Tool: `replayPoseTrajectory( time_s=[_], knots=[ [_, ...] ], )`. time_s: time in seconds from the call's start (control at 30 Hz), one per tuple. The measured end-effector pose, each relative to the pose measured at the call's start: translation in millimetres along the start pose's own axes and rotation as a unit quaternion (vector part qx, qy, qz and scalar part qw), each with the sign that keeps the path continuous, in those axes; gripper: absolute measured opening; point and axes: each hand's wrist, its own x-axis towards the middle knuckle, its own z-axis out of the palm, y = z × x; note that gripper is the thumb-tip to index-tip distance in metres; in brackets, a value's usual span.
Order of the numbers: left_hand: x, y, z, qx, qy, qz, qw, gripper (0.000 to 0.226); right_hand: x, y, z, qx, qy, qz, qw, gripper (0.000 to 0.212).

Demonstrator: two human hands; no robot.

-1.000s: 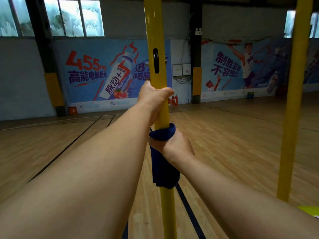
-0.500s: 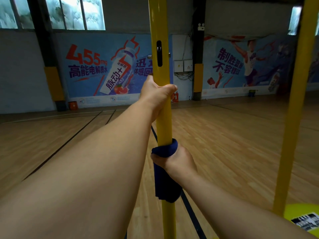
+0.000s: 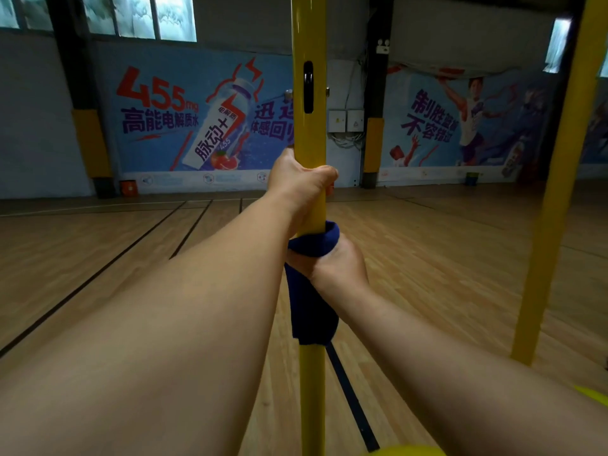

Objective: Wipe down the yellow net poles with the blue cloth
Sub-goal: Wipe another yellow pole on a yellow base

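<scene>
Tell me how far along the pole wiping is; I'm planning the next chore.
Done: cannot tell. In hand: the right hand grips the blue cloth around the near yellow pole; the left hand holds it above. Left: the second pole stands untouched.

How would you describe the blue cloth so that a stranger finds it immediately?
Find the yellow pole standing upright in the middle of the view. Below the left hand gripping it, the right hand holds the dark blue cloth wrapped around the pole, its loose end hanging down. Nothing else on either pole is blue.
</scene>
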Motion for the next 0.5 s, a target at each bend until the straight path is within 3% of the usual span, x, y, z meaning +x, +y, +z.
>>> replayPoseTrajectory(
  time_s=[0.27, 0.5],
  knots=[
    [-7.5, -6.6, -1.2, -0.017, -0.010, -0.005, 1.000, 0.045, -8.5, 22.2, 5.5, 0.015, -0.014, 0.002, 1.000, 0.037],
    [-15.5, -11.5, -2.0, -0.010, -0.013, 0.005, 1.000, 0.060, -25.7, 68.6, 13.7, 0.001, -0.036, 0.054, 0.998, 0.043]
  ],
)
